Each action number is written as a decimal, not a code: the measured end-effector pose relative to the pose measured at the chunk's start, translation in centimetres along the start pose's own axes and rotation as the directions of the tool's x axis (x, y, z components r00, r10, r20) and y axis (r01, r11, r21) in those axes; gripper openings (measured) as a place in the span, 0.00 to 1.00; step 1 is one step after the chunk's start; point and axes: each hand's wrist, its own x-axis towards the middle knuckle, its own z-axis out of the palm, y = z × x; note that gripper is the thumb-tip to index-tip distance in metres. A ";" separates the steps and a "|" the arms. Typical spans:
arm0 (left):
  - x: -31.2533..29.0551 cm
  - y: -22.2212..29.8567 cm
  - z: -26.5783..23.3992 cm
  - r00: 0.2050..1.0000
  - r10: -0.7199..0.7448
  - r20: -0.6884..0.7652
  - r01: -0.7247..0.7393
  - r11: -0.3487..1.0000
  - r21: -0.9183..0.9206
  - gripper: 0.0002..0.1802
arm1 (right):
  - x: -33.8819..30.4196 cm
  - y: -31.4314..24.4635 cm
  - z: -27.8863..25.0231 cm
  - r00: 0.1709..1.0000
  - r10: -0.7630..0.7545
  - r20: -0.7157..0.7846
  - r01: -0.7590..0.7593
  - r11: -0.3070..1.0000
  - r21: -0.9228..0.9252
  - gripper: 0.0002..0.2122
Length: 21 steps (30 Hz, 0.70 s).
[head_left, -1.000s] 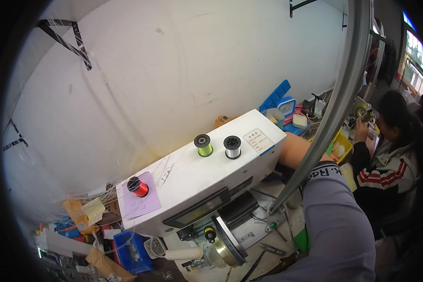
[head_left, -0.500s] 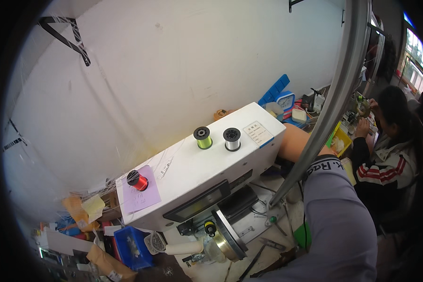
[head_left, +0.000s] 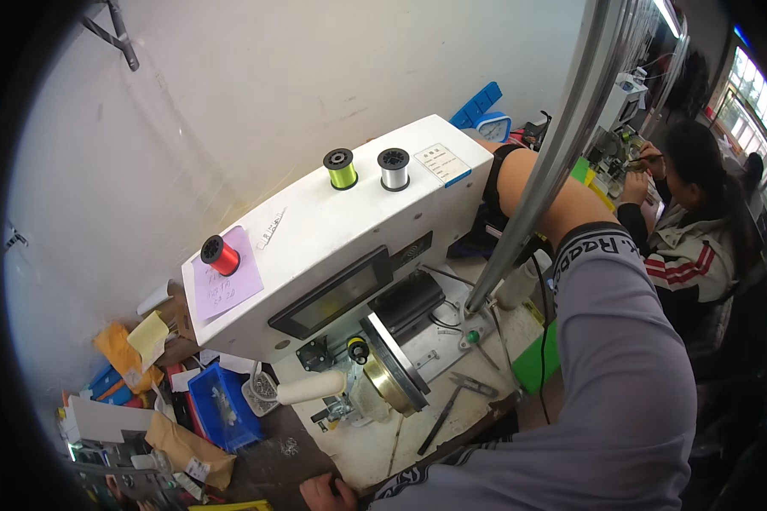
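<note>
My right arm, in a grey sleeve (head_left: 622,341) with a lettered dark cuff, reaches past a metal post (head_left: 528,204). Its bare forearm (head_left: 562,194) goes behind the right end of a white winding machine (head_left: 341,230), which hides my right hand. Part of my left hand (head_left: 325,494) shows at the lower edge by the worktable's front; its grip is unclear. On the machine's top stand a yellow-green wire spool (head_left: 342,170), a silver spool (head_left: 394,170) and a red spool (head_left: 221,255), the red one on a purple note (head_left: 230,294).
Below the machine's screen (head_left: 337,294) sits a brass-coloured wheel (head_left: 392,379) with a white roller (head_left: 311,387). Calipers (head_left: 473,385) and a black rod-like tool (head_left: 439,422) lie in front. A blue bin (head_left: 224,409) stands left. At right, a co-worker (head_left: 686,213) sits working.
The view has shifted, so the machine and spools sit higher and further left. More of my right forearm shows beside the machine. Part of my left hand has come in at the lower edge.
</note>
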 end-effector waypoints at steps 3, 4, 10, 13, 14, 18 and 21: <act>-0.3 0.1 -0.3 1.000 -0.006 -0.006 0.006 1.000 0.003 0.11 | -1.4 -1.3 1.5 1.000 0.005 0.028 -0.005 1.000 0.004 0.25; -0.5 0.3 -0.4 1.000 -0.015 -0.019 0.015 1.000 0.014 0.11 | -1.9 -1.8 2.2 0.999 0.007 0.039 -0.007 1.000 0.005 0.25; 0.2 0.3 -0.4 0.999 -0.002 -0.032 0.002 1.000 0.008 0.11 | -3.4 -2.5 0.2 1.000 0.014 0.025 -0.014 1.000 0.012 0.25; 0.0 0.2 -0.3 0.999 -0.002 -0.045 0.002 1.000 0.009 0.11 | -5.3 -3.2 -0.7 1.000 0.013 0.008 -0.013 1.000 0.022 0.25; -0.2 0.2 -0.2 0.998 -0.012 -0.054 0.012 1.000 0.010 0.12 | -6.0 -3.5 -0.9 1.000 0.011 0.005 -0.011 1.000 0.024 0.25; 0.4 0.5 0.0 0.991 0.053 -0.124 -0.049 0.998 0.034 0.07 | -9.1 -4.4 -1.8 1.000 0.005 -0.020 -0.005 0.999 0.035 0.25; -0.4 -0.4 0.3 0.983 0.098 -0.153 -0.102 0.995 -0.021 0.08 | -10.5 -4.1 -2.6 1.000 0.004 -0.029 -0.003 0.999 0.051 0.25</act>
